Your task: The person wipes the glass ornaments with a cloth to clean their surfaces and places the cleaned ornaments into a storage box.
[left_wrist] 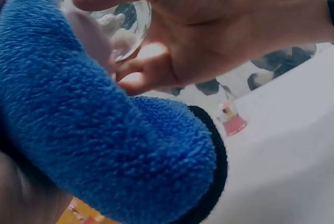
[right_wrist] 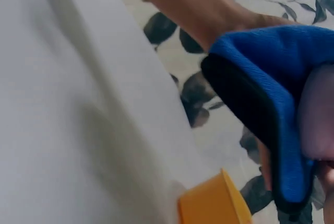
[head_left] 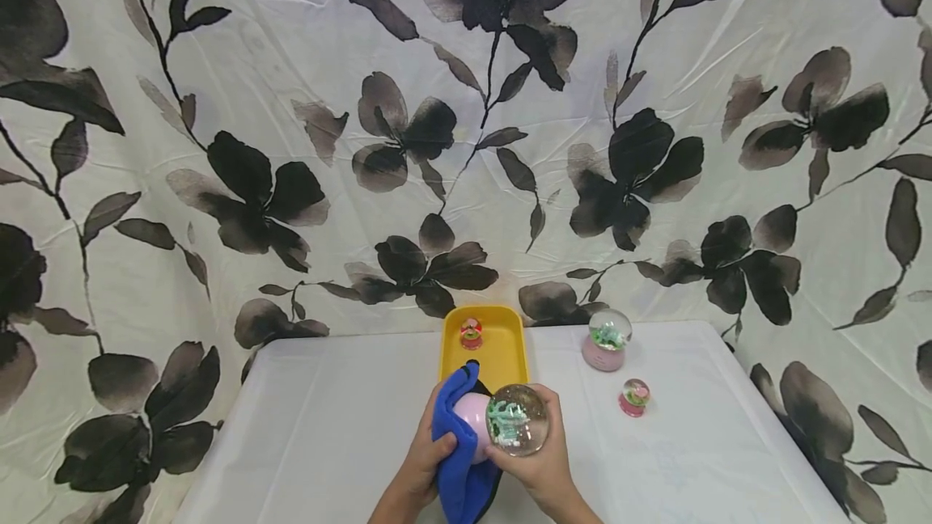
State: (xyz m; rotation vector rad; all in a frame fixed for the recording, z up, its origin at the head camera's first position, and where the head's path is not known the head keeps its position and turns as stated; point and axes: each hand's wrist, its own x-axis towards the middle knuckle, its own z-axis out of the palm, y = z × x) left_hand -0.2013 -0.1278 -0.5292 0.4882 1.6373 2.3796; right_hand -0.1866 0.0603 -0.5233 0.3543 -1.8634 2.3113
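Observation:
A snow globe with a clear ball (head_left: 518, 420) and a pale pink base (head_left: 472, 417) is held sideways between both hands in the head view. My right hand (head_left: 544, 463) grips the glass ball, thumb at the front near the base. Wrapped partly round the pink base is a blue plush cloth (left_wrist: 104, 114) with black edging, which my left hand (head_left: 424, 453) holds with its thumb over the front. Green figures show inside the ball. In the right wrist view the blue cloth (right_wrist: 261, 57) lies folded beside the pink base (right_wrist: 317, 114).
Behind the hands stands a yellow tray (head_left: 521, 346) with a small red snow globe (head_left: 471, 335) in it. Right of it on the white table (head_left: 328, 419) are a larger pink-based snow globe (head_left: 607, 341) and another small one (head_left: 635, 398). A floral curtain (head_left: 531, 257) hangs behind.

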